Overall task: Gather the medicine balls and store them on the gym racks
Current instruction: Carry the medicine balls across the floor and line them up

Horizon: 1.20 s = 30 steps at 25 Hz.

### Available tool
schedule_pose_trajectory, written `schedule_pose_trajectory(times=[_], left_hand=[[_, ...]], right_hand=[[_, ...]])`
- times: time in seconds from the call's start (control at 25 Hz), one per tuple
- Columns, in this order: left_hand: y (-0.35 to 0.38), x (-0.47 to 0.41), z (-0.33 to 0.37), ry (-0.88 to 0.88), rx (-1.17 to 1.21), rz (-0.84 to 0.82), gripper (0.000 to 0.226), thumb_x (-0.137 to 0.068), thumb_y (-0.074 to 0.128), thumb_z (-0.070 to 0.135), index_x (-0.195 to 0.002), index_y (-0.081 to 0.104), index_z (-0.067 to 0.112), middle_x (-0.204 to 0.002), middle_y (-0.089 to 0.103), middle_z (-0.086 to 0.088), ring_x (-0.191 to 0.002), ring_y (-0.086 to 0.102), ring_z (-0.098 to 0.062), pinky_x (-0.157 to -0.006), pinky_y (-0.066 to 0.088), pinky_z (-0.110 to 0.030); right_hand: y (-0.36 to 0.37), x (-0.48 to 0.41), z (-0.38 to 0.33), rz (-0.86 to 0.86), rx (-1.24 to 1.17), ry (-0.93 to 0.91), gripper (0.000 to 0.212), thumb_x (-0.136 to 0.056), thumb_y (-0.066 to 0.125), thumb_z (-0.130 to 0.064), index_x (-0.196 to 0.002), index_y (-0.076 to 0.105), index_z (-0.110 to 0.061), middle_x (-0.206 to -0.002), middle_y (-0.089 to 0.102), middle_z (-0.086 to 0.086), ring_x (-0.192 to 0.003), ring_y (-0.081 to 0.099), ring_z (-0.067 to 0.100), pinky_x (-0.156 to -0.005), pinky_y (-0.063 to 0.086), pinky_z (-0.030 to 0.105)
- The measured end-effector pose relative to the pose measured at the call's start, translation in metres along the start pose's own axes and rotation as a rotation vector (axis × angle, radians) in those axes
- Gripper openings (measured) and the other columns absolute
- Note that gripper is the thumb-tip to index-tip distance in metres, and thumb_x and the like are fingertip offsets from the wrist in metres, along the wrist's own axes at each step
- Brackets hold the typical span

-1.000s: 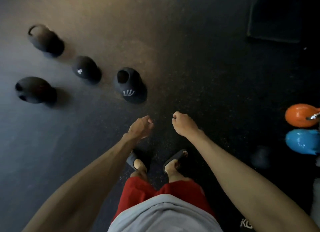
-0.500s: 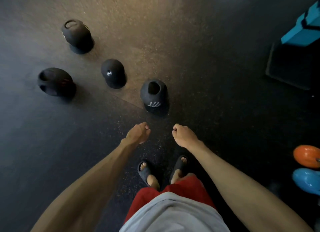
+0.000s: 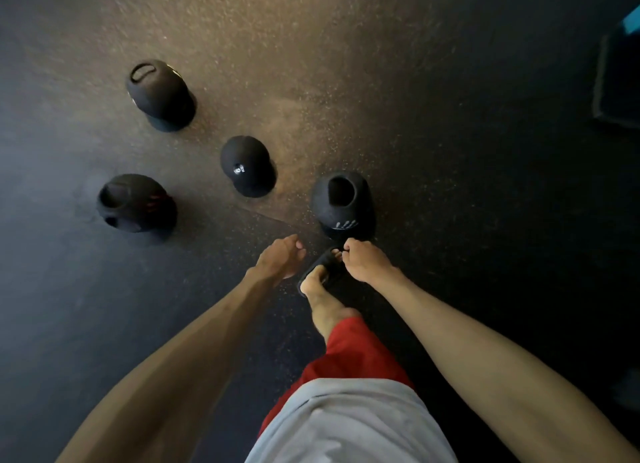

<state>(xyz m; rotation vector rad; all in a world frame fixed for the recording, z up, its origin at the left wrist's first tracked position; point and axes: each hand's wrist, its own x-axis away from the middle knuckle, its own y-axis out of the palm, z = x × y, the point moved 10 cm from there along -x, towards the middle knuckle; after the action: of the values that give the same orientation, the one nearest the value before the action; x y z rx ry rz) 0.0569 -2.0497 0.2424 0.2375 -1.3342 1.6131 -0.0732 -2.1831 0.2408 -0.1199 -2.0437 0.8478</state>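
Note:
Several black medicine balls lie on the dark rubber floor. The nearest ball (image 3: 341,210), with a grip hole and a white hand print, sits just beyond my right hand (image 3: 363,263). A smaller ball marked 6 (image 3: 246,165) lies left of it. A ball with a handle slot (image 3: 157,94) sits farther back, and another ball with grip holes (image 3: 135,203) lies at the left. My left hand (image 3: 280,258) hangs beside the right one. Both hands are loosely curled and hold nothing.
My sandalled foot (image 3: 320,272) steps forward between the hands, close to the nearest ball. A dark mat or box with a teal corner (image 3: 616,78) lies at the right edge. The floor (image 3: 450,151) is speckled rubber.
I have walked toward the balls, so they now sit lower and nearer in view. The orange and blue balls at the right have left the frame. One foot has stepped forward.

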Motion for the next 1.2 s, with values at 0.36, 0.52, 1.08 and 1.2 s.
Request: schedule_pose_trajectory(times=[0.36, 0.52, 1.08, 1.2], left_hand=[[-0.072, -0.155, 0.014, 0.081, -0.248, -0.185, 0.03, -0.103, 0.045, 0.027, -0.117, 0.061, 0.007, -0.117, 0.068, -0.017, -0.103, 0.065, -0.036, -0.086, 0.05, -0.04], [-0.075, -0.205, 0.028, 0.062, -0.295, -0.283, 0.035, -0.103, 0.048, 0.025, -0.129, 0.059, 0.004, -0.128, 0.063, -0.018, -0.118, 0.059, -0.038, -0.1, 0.048, -0.043], [-0.007, -0.463, 0.06, 0.483, -0.8, -0.594, 0.04, -0.106, 0.042, 0.027, -0.137, 0.053, 0.006, -0.132, 0.061, -0.017, -0.12, 0.058, -0.036, -0.098, 0.046, -0.042], [0.028, -0.511, 0.044, 0.523, -0.836, -0.647, 0.037, -0.105, 0.043, 0.027, -0.135, 0.053, 0.008, -0.132, 0.061, -0.022, -0.12, 0.058, -0.039, -0.095, 0.047, -0.042]], right_hand=[[-0.027, -0.127, -0.026, -0.028, -0.2, 0.196, 0.034, -0.104, 0.04, -0.029, -0.131, 0.056, -0.013, -0.13, 0.061, 0.016, -0.12, 0.058, 0.035, -0.098, 0.049, 0.048], [-0.031, -0.157, -0.014, 0.002, -0.298, 0.31, 0.032, -0.105, 0.04, -0.026, -0.125, 0.057, -0.009, -0.129, 0.061, 0.017, -0.119, 0.057, 0.036, -0.096, 0.047, 0.047], [0.056, -0.348, 0.028, 0.102, -0.793, 0.817, 0.029, -0.1, 0.046, -0.02, -0.124, 0.058, -0.011, -0.127, 0.061, 0.016, -0.12, 0.056, 0.034, -0.099, 0.043, 0.042], [0.088, -0.386, 0.041, 0.166, -0.831, 0.92, 0.04, -0.098, 0.051, -0.028, -0.135, 0.046, -0.016, -0.138, 0.049, 0.021, -0.126, 0.049, 0.039, -0.102, 0.043, 0.052]])
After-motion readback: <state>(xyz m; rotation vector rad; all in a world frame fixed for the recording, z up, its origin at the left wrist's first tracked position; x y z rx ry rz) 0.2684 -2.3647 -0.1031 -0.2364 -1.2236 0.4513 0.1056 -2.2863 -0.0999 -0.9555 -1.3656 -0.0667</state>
